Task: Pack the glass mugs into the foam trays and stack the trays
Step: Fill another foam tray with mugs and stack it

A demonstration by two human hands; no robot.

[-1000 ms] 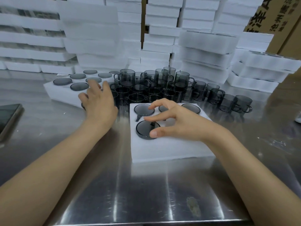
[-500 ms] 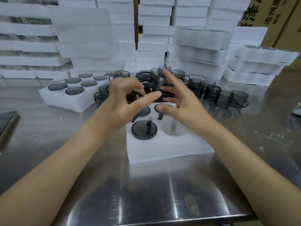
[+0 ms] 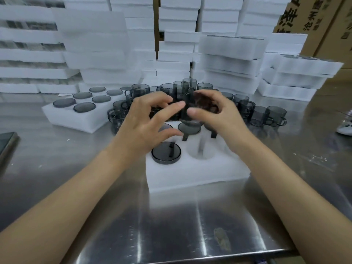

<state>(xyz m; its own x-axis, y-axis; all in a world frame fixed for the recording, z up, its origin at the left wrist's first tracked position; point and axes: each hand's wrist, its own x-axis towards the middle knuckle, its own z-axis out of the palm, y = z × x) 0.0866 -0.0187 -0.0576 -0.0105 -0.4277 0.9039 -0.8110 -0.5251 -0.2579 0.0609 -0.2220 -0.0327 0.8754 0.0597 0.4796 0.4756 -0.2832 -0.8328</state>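
Note:
A white foam tray [image 3: 198, 174] lies in front of me on the steel table. A smoky glass mug [image 3: 166, 152] sits upside down in its front left pocket, and the pocket [image 3: 200, 149] beside it is empty. More upturned mugs [image 3: 188, 128] fill the back row, partly hidden by my hands. My right hand [image 3: 217, 115] grips a smoky mug [image 3: 190, 107] just above the back row; its fingers show through the glass. My left hand [image 3: 144, 124] hovers beside that mug with fingers spread and an index fingertip near it.
A second foam tray [image 3: 80, 121] with several upturned mugs lies at the left. Loose mugs [image 3: 262, 115] crowd the table behind the trays. Stacks of foam trays [image 3: 232, 60] line the back, with cardboard boxes [image 3: 323, 21] at right. A phone [image 3: 7, 143] lies at the left edge.
My left hand picked a mug from the loose pile and brought it to the middle, where the right hand, lifted off the tray, now has it. The left fingers have loosened.

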